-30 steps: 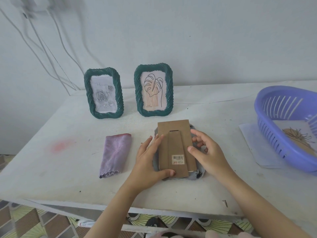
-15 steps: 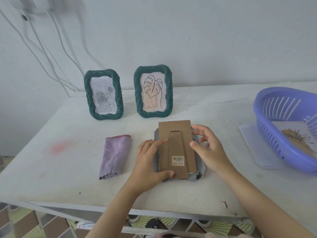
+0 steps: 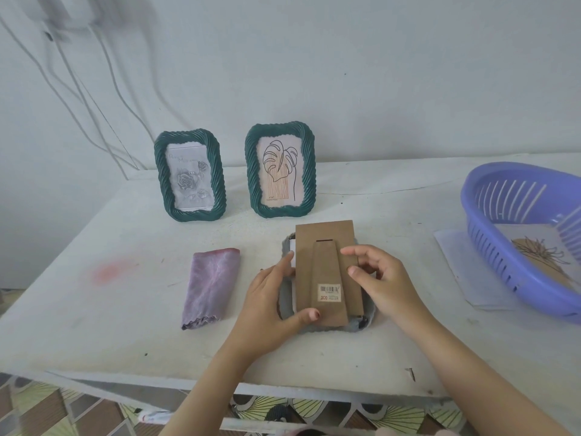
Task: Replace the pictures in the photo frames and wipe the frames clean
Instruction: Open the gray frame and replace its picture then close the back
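Backing board (image 3: 327,247): compared with a moment ago it sits shifted rightward on its frame, and a white picture edge now shows at its left.
Face-down frame (image 3: 355,327): lies midway on the tabletop (image 3: 125,325), toward the front edge, just right of the folded cloth (image 3: 212,287).
Left hand (image 3: 270,306): fingers nearly straight along the board's left edge, thumb pressing its lower corner.
Right hand (image 3: 383,284): fingers bent, tips touching the board's right side; a real pinch I cannot tell.
Handling: the board seems light, stiff cardboard that creases easily; better to take it by the long edges, not the stand flap.
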The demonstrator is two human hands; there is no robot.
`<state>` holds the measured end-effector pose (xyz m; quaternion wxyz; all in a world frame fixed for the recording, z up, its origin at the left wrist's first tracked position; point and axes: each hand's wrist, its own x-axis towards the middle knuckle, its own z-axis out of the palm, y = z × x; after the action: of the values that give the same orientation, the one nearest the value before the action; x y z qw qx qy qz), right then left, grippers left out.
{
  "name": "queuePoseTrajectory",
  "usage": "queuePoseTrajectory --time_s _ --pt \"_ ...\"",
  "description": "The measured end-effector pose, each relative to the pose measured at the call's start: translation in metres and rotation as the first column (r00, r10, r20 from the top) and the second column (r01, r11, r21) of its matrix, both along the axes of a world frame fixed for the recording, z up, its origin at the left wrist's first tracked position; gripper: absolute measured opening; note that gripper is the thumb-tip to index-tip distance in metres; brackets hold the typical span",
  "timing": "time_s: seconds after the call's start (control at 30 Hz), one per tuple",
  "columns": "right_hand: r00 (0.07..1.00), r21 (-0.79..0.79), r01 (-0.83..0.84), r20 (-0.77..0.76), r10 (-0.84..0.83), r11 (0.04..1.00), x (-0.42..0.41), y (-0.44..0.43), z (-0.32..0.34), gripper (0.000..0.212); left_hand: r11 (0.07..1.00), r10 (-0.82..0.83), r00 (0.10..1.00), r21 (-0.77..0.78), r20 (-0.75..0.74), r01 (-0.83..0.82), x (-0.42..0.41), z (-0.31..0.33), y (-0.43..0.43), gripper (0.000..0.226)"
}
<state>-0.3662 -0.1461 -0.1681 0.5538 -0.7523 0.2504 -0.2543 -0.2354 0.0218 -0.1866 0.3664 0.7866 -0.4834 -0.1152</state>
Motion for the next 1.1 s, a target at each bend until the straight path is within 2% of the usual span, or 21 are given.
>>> queuePoseTrajectory --time_s 0.27,0.47,0.57,0.7,0.87,0.97,1.1 --pt "0.999 0.072 0.029 0.02 -0.03 0.997 -0.003 -0.003 0.003 0.033 0.988 0.059 0.992 -0.135 -0.108 -0.073 -0.005 0.004 -0.002 0.071" --pt "0.996 0.137 0.0 0.083 -0.012 0.991 -0.003 -0.001 0.01 0.031 0.954 0.024 0.952 -0.278 -0.306 -0.113 -0.009 0.023 -0.014 0.055" --pt "0.994 0.147 0.002 0.11 -0.019 0.989 -0.004 -0.004 0.013 0.03 0.956 0.027 0.921 -0.258 -0.389 -0.137 -0.006 0.029 -0.018 0.05" --pt "0.99 0.094 0.096 0.095 -0.105 0.991 -0.016 -0.02 0.012 0.032 0.989 0.073 0.962 -0.108 -0.264 -0.105 0.001 0.023 -0.012 0.059" --pt "0.955 0.005 0.29 -0.059 -0.289 0.957 -0.044 -0.046 0.002 0.031 0.986 0.08 0.997 0.145 -0.022 -0.076 0.008 0.012 -0.001 0.076" --pt "0.93 -0.107 0.318 -0.161 -0.332 0.942 -0.057 -0.052 0.0 0.031 0.988 0.061 0.998 0.14 0.011 -0.061 0.009 0.005 0.001 0.081" --pt "0.906 -0.358 0.232 -0.259 -0.335 0.904 -0.062 -0.046 0.003 0.028 0.99 0.061 0.998 0.125 0.011 -0.062 0.012 0.002 0.0 0.08"
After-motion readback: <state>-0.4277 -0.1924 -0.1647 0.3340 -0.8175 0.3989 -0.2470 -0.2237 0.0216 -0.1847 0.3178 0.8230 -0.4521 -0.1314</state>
